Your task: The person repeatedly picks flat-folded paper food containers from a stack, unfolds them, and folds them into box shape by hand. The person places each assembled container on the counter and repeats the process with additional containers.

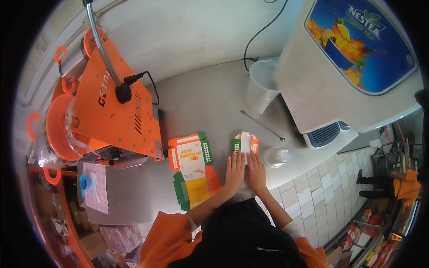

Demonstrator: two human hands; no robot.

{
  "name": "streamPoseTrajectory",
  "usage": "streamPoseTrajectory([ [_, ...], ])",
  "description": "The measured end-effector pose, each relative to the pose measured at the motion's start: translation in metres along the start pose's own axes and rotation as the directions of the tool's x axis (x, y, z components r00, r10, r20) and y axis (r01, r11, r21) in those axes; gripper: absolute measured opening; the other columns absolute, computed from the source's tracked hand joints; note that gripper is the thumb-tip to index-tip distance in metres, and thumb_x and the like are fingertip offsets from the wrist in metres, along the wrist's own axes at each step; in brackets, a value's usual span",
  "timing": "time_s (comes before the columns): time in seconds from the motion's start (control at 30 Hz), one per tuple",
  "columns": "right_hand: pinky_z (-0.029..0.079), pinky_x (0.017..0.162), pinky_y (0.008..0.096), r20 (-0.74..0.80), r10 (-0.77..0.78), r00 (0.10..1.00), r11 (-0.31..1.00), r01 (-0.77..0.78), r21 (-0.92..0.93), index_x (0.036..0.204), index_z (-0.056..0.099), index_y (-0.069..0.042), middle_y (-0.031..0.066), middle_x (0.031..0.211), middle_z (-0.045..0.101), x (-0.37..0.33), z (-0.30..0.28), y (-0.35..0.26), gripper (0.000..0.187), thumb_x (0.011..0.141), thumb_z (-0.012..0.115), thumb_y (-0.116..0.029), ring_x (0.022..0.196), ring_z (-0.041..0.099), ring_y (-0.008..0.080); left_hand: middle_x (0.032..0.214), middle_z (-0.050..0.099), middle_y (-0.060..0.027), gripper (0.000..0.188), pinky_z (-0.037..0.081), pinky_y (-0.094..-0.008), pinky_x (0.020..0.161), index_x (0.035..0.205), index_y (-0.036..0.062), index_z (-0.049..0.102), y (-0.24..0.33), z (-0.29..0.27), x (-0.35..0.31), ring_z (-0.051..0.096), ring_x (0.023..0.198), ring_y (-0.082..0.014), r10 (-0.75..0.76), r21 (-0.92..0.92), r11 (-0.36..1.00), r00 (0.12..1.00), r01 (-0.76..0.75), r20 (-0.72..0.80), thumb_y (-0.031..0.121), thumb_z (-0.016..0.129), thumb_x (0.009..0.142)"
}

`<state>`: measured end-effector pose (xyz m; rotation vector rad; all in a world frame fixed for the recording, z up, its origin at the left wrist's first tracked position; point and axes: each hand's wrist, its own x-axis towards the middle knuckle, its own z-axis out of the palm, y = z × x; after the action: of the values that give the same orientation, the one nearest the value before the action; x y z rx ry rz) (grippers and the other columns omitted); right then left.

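A small folding paper carton (244, 136), white inside with orange and green sides, lies on the steel counter in front of me. My left hand (235, 173) rests flat over its left part, fingers stretched forward. Beside it my right hand (256, 172) lies flat on the right part, with its fingers stretched too. The hands cover the carton's near portion. Left of them a second carton (192, 163) is spread flat, with white and yellow panels and orange and green flaps. Right of my right hand stands a stack of clear plastic cups or lids (277, 157).
A large orange machine (120, 102) with a lever occupies the left. A long twisted spoon (262, 126) and a clear pitcher (261, 87) are behind my hands, near a drink dispenser (313, 89). At left, a blue tape roll (85, 182) lies on paper. Another person (404, 184) stands far right.
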<state>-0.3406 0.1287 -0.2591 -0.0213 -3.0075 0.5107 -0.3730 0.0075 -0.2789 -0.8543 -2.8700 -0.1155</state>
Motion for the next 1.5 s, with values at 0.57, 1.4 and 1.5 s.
streamPoseTrajectory([
  [0.57, 0.041, 0.091, 0.0424, 0.045, -0.037, 0.998, 0.999, 0.038, -0.018, 0.11, 0.055, -0.007, 0.0066, 0.116, 0.061, 0.001, 0.008, 0.012, 0.028, 0.082, 0.052, -0.009, 0.11, 0.054, 0.0264, 0.095, 0.064, -0.0084, 0.015, 0.046, -0.0371, 0.091, 0.099, 0.0087, 0.062, -0.019, 0.0, 0.01, 0.059, 0.097, -0.0261, -0.083, -0.594, 0.786, 0.981, 0.173, 0.175, 0.014, 0.056, 0.086],
  [1.4, 0.028, 0.109, 0.0578, 0.033, -0.151, 0.988, 0.952, 0.155, -0.263, 0.149, 0.024, -0.011, 0.0077, 0.156, 0.023, -0.014, 0.003, -0.018, 0.072, 0.088, 0.058, -0.03, 0.143, 0.024, 0.0252, 0.092, 0.065, -0.0205, 0.04, 0.049, -0.0353, 0.075, 0.105, 0.0044, 0.069, -0.131, -0.105, -0.131, 0.063, 0.081, -0.0313, 0.144, -0.684, 0.662, 0.843, 0.307, 0.519, 0.028, 0.078, 0.074],
  [1.5, 0.027, 0.109, 0.0554, 0.053, -0.117, 0.992, 0.94, 0.128, -0.317, 0.15, 0.023, -0.013, 0.0067, 0.156, 0.023, -0.016, 0.005, -0.019, 0.071, 0.09, 0.055, -0.034, 0.143, 0.024, 0.0233, 0.068, 0.064, -0.0149, 0.025, 0.048, -0.0336, 0.061, 0.09, 0.0006, 0.072, -0.12, -0.106, -0.131, 0.062, 0.058, -0.0252, -0.025, -0.684, 0.683, 0.944, 0.256, 0.328, 0.023, 0.074, 0.079],
])
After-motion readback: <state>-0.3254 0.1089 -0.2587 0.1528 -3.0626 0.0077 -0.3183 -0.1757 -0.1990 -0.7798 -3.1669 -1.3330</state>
